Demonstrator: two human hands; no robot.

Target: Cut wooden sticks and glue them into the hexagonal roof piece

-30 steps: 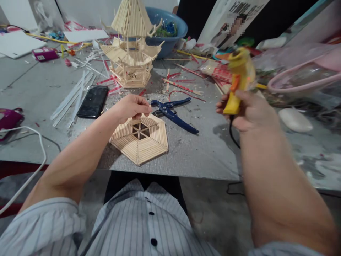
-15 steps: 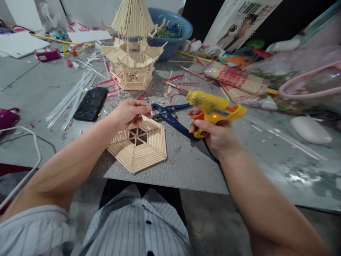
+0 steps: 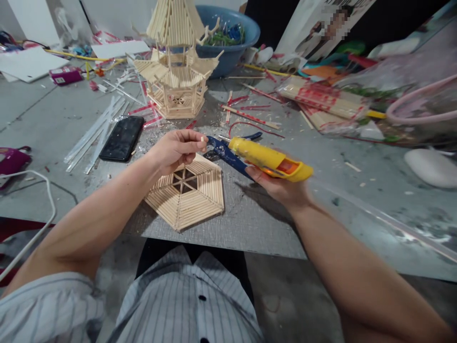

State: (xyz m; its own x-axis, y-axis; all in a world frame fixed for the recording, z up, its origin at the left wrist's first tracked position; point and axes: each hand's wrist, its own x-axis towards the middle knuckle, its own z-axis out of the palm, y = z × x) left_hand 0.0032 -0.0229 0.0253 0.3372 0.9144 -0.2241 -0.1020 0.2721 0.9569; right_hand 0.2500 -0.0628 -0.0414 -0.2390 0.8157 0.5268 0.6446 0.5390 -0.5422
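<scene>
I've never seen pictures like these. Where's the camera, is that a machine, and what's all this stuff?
There is no machine: this is a person using bare hands, filmed by one camera worn on the head, looking forward and down. The left hand pinches a small pale piece. The right hand holds a yellow glue gun. On the grey table lie a six-sided stick panel, a dark blue hand tool partly hidden by the gun, and a black phone. Farther back stand a pagoda-shaped stick model and a blue basin.

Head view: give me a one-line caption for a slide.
Right hand holds a yellow glue gun; left hand pinches a small stick near a hexagonal wooden panel.
</scene>
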